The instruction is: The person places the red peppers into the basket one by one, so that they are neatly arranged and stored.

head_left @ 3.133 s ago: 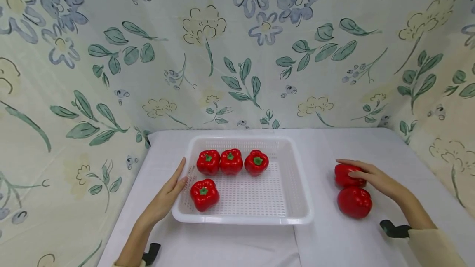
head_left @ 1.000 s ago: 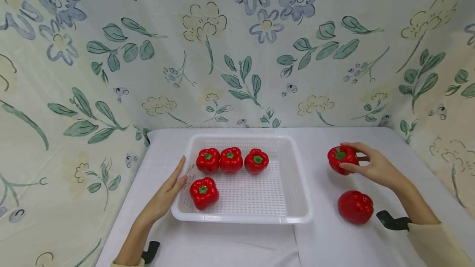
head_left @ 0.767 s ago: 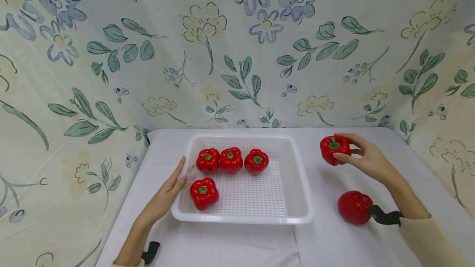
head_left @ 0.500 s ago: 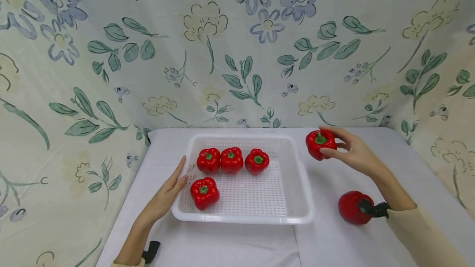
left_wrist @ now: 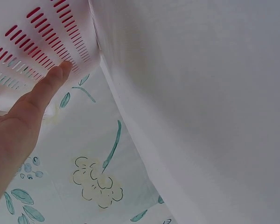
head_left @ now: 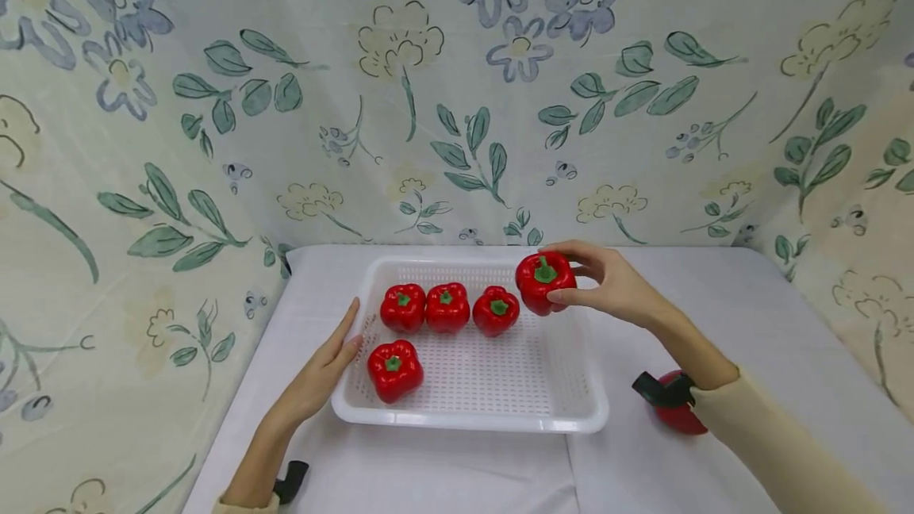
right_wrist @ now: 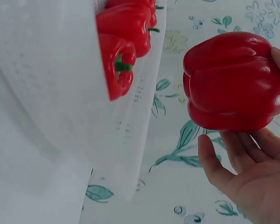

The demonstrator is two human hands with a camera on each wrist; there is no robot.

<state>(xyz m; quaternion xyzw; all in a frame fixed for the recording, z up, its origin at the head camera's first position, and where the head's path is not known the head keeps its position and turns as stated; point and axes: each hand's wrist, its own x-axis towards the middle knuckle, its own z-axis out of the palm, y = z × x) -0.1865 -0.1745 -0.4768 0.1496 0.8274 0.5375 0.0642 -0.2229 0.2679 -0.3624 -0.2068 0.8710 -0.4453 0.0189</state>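
My right hand (head_left: 614,288) grips a red bell pepper (head_left: 544,282) by its sides, thumb and fingers on opposite faces, green stem up. In the head view this pepper overlaps the back right part of a white perforated basket (head_left: 471,423). The right wrist view shows the held pepper (right_wrist: 235,81) beside the basket wall. Three red peppers stand in a row at the back of the basket, the rightmost pepper (head_left: 496,311) closest to the held one. Another pepper (head_left: 395,371) sits at the front left. My left hand (head_left: 317,379) rests with straight fingers against the basket's left side.
One more red pepper (head_left: 678,411) lies on the white-covered table (head_left: 643,466) right of the basket, partly hidden by the right wrist's black strap piece (head_left: 664,389). A floral cloth (head_left: 457,101) hangs behind and at the sides.
My right hand took a pepper from the right of the table, lifted it and carried it left over the basket's right rim. The left hand stays at the basket's side.
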